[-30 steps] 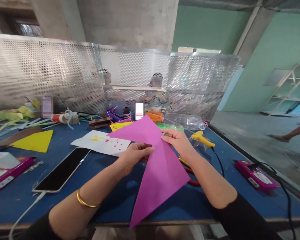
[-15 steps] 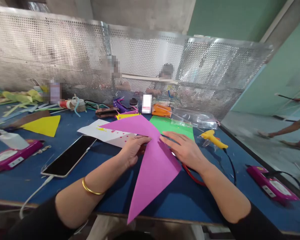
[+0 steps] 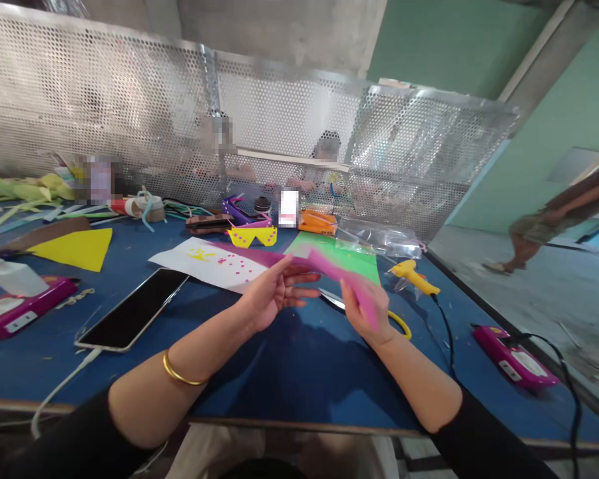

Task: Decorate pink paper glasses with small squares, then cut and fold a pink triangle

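The magenta sheet (image 3: 328,266), blurred by motion, is lifted above the blue tabletop and seen nearly edge-on. My right hand (image 3: 372,313) is closed on its right end. My left hand (image 3: 279,293) is beside its near edge with fingers stretched and spread; whether the thumb touches the sheet I cannot tell. A pair of scissors (image 3: 332,299) lies below, partly covered by my right hand, a yellow handle (image 3: 400,324) showing. Behind the sheet are a white paper (image 3: 194,266) with pink dots, a green sheet (image 3: 362,263) and a yellow mask-shaped cutout (image 3: 253,235).
A phone (image 3: 134,311) with a cable lies left, near a magenta power strip (image 3: 34,307) and a yellow piece (image 3: 77,249). Right are a yellow glue gun (image 3: 413,277) and another power strip (image 3: 515,359). A perforated metal screen (image 3: 289,100) stands behind; a person (image 3: 554,213) is at far right.
The magenta sheet has tipped from facing me to nearly edge-on, uncovering the scissors and yellow cutout. My right hand has closed on it; my left fingers have spread. The person at right shows more.
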A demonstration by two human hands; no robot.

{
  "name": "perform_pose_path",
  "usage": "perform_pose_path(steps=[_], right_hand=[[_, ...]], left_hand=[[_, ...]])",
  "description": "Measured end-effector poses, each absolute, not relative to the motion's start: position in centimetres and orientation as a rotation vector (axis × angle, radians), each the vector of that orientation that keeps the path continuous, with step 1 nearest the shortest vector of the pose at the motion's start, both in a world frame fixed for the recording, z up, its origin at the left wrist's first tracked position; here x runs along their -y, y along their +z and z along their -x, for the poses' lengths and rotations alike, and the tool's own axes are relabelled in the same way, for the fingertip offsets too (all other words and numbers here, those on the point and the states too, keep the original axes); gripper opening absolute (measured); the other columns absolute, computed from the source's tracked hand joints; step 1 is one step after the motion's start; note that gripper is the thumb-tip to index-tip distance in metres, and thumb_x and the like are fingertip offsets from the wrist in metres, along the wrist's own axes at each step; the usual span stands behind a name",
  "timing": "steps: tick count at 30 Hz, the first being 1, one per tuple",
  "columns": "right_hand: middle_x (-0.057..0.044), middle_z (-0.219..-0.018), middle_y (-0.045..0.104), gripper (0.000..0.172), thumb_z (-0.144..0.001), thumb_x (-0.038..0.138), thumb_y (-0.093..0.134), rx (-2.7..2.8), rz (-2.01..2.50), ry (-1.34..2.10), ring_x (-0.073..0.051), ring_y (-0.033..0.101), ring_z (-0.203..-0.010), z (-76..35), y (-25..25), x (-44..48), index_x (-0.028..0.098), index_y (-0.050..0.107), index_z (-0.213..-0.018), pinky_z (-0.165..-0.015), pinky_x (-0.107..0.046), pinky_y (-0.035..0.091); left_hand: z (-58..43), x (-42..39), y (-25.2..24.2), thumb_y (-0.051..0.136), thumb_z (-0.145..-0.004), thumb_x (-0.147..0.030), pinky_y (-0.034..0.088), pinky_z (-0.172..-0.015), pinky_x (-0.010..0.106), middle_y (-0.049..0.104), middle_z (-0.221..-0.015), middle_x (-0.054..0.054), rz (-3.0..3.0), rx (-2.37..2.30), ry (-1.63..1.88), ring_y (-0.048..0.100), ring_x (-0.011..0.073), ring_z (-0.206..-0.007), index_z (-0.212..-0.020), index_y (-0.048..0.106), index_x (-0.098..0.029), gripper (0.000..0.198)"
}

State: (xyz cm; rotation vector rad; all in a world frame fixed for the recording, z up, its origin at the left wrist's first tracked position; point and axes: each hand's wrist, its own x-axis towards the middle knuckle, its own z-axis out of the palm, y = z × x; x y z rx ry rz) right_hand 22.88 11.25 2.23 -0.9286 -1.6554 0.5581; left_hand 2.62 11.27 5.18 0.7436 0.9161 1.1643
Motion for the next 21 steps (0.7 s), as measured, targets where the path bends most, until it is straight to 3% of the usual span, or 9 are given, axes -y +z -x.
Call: perform_pose_path(steps=[4, 6, 10, 16, 21], right_hand=[[-0.007, -0.089, 0.075, 0.032, -0.085, 0.051, 0.056, 1.278, 1.019, 0.598, -0.028, 0.069, -0.095, -21.8, 2.2, -11.4, 0.023, 0.069, -0.094, -0.086, -0.043, 0.054], [-0.006, -0.081, 0.075, 0.031, -0.085, 0.05, 0.057, 1.138, 1.031, 0.681, -0.026, 0.071, -0.079, -21.4, 2.3, -11.3, 0.022, 0.067, -0.09, -0.075, -0.042, 0.056], [-0.004, -0.07, 0.074, 0.03, -0.078, 0.049, 0.065, 0.992, 1.015, 0.926, -0.025, 0.07, -0.062, -20.5, 2.3, -10.1, 0.02, 0.068, -0.086, -0.061, -0.038, 0.056], [-0.005, -0.072, 0.074, 0.034, -0.069, 0.047, 0.074, 0.89, 0.997, 1.142, -0.022, 0.071, -0.062, -20.2, 2.3, -8.3, 0.017, 0.068, -0.086, -0.052, -0.031, 0.054], [-0.003, -0.076, 0.073, 0.039, -0.069, 0.047, 0.073, 0.898, 1.038, 1.171, -0.019, 0.071, -0.064, -20.6, 1.6, -8.1, 0.019, 0.064, -0.095, -0.052, -0.028, 0.055]], left_hand=[[-2.6, -10.5, 4.8, 0.074, -0.075, -0.041, 0.053, -0.062, 0.026, 0.076, -0.085, 0.015, -0.848, -0.907, 1.046, 0.072, 0.0215, -0.072, -0.084, 0.074, -0.011, 0.032], [-2.9, -9.9, 4.3, 0.078, -0.072, -0.039, 0.053, -0.062, 0.025, 0.076, -0.083, 0.015, -0.824, -0.928, 1.046, 0.072, 0.0207, -0.073, -0.083, 0.074, -0.01, 0.032], [-4.1, -8.7, 3.9, 0.079, -0.072, -0.029, 0.056, -0.073, 0.027, 0.075, -0.101, 0.011, -0.706, -0.873, 1.132, 0.071, 0.0207, -0.089, -0.089, 0.072, -0.015, 0.023], [-4.6, -8.1, 4.4, 0.074, -0.073, -0.011, 0.046, -0.041, 0.016, 0.074, -0.083, 0.003, -0.499, -0.878, 1.334, 0.069, 0.0128, -0.068, -0.084, 0.068, -0.016, 0.013], [-4.4, -7.8, 4.2, 0.071, -0.076, -0.007, 0.053, -0.044, 0.019, 0.07, -0.072, 0.002, -0.445, -0.88, 1.321, 0.064, 0.0112, -0.055, -0.079, 0.065, -0.014, 0.009]])
